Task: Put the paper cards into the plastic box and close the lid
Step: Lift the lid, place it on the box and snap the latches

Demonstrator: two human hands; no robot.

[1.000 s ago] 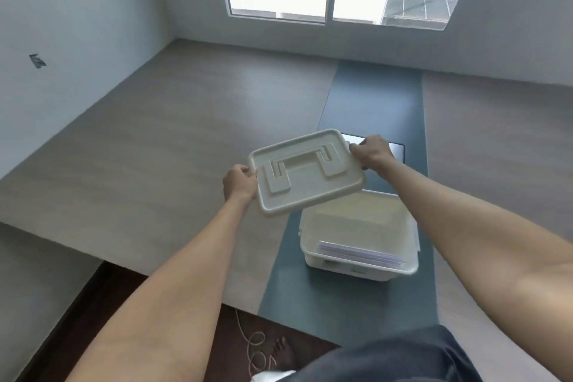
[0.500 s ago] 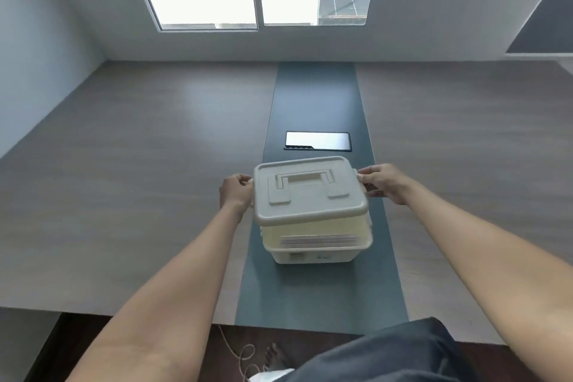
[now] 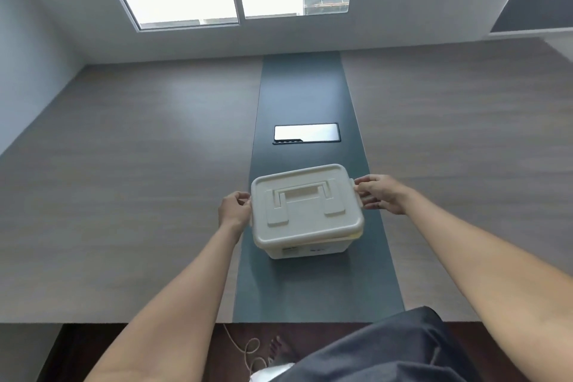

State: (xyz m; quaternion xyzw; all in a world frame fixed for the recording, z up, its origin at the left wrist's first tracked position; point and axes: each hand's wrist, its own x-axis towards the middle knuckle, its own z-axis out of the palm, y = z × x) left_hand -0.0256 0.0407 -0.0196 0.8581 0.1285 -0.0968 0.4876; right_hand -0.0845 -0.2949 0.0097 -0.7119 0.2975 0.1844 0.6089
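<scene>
Lid (image 3: 307,205) seated on box (image 3: 305,250), on dark strip (image 3: 307,93) of table (image 3: 124,195). Left hand (image 3: 234,211) curled on left lid edge; right hand (image 3: 379,194) pinching right side latch (image 3: 356,195). Cards hidden inside. Press both ends down evenly, check near-right corner, slightly raised, likely unlatched.

The plastic box (image 3: 305,245) is your one tall obstacle, standing on the dark strip of the table (image 3: 130,195) with its lid (image 3: 307,206) on top. Your left hand (image 3: 234,209) touches the lid's left edge and your right hand (image 3: 379,194) its right edge, so both flanks are taken. Beyond the box, a flush dark panel (image 3: 306,133) lies well apart from it. To the box's left, right and near side, you have bare tabletop to pass over.
</scene>
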